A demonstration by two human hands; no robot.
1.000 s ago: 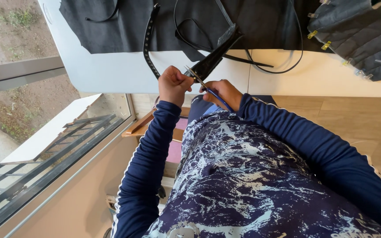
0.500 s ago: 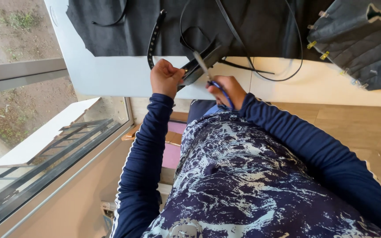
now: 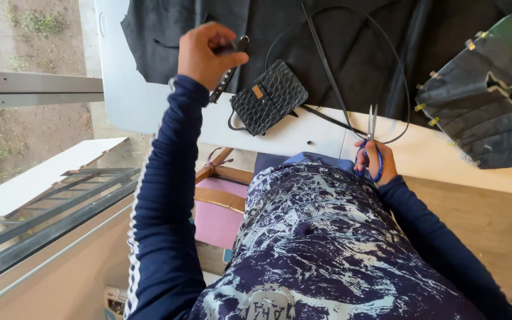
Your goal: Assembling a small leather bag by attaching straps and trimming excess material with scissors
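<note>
Black strap (image 3: 227, 76), studded along its length, is pinched at its upper end by the closed left hand (image 3: 207, 52), which is raised over the dark fabric (image 3: 339, 41) spread on the white table (image 3: 131, 101). Just to the right of that hand, a small black pouch (image 3: 269, 96) with a scaly texture is seen lying at the table's near edge, partly on the fabric. Blue-handled scissors (image 3: 372, 145) are gripped by the right hand (image 3: 376, 161) at the table's edge, fingers through the loops and blades pointing away from the body, almost shut. Thin black cords (image 3: 333, 77) run in loops between the two hands. Beyond the right hand, folded dark cloth (image 3: 481, 112) held with yellow pins is laid.
</note>
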